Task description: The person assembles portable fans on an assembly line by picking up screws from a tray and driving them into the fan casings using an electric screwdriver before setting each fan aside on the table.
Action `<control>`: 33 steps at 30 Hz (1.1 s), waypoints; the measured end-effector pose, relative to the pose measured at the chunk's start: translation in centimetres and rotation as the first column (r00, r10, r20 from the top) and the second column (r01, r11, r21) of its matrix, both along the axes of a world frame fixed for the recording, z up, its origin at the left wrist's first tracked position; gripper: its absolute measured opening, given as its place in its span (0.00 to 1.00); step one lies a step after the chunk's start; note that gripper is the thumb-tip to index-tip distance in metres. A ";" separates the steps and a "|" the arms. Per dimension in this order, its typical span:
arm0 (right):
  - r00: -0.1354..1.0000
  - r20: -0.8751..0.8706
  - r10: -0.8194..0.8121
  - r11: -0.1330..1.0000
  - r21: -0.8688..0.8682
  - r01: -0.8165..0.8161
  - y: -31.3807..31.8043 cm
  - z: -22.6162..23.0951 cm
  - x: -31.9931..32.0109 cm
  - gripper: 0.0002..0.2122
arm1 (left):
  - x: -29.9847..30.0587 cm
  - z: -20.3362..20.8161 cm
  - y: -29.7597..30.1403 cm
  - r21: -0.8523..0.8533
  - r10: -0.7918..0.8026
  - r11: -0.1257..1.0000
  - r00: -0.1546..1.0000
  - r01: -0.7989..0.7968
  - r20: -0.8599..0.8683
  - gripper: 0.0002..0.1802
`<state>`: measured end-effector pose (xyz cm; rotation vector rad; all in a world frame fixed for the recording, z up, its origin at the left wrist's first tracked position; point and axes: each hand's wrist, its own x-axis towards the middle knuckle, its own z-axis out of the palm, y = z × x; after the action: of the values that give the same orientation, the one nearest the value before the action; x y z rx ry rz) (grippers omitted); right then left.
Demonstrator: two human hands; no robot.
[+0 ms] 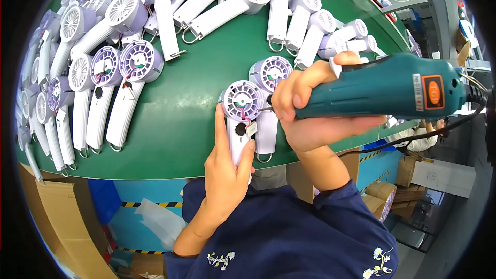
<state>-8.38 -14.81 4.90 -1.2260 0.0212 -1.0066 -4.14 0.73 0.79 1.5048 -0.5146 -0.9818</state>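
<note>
My left hand (225, 178) is closed round the white handle of a handheld fan (237, 139), its round lilac head pointing away from me. That head is open, with coloured wires, a small white connector and a black round spot below it. My right hand (305, 106) grips a dark green electric screwdriver (377, 89) lying nearly level, its bit reaching left to the edge of the fan's head. Whether the tip sits in a screw is too small to tell. Just behind and to the right lies a second open fan (272, 72), partly hidden by my right hand.
Finished-looking and open white fans (126, 13) crowd the left and far side of the green table (181, 108). More fans (323, 23) lie at the far right. A black cable (413, 137) trails from the screwdriver. Cardboard boxes (67, 217) stand below the table's near left edge.
</note>
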 end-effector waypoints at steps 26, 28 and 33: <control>0.998 -0.054 -0.032 0.998 0.048 0.034 2.5 -5.4 -1.6 0.23 | -0.6 0.0 0.6 0.086 -0.089 0.993 0.995 0.084 0.055 0.43; 0.969 -0.243 -0.043 0.986 -0.167 0.002 1.3 -5.8 -2.2 0.29 | -0.9 -0.1 0.7 0.084 -0.091 0.993 0.991 0.084 0.095 0.43; 0.976 -0.219 -0.004 1.000 0.001 0.004 1.6 -5.9 -1.5 0.46 | -0.8 0.0 0.6 0.092 -0.089 0.993 0.988 0.077 0.127 0.43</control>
<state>-9.91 -13.18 -1.03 -1.3318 0.1966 -0.8700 -4.91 1.32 0.75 1.6438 -0.6398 -0.9849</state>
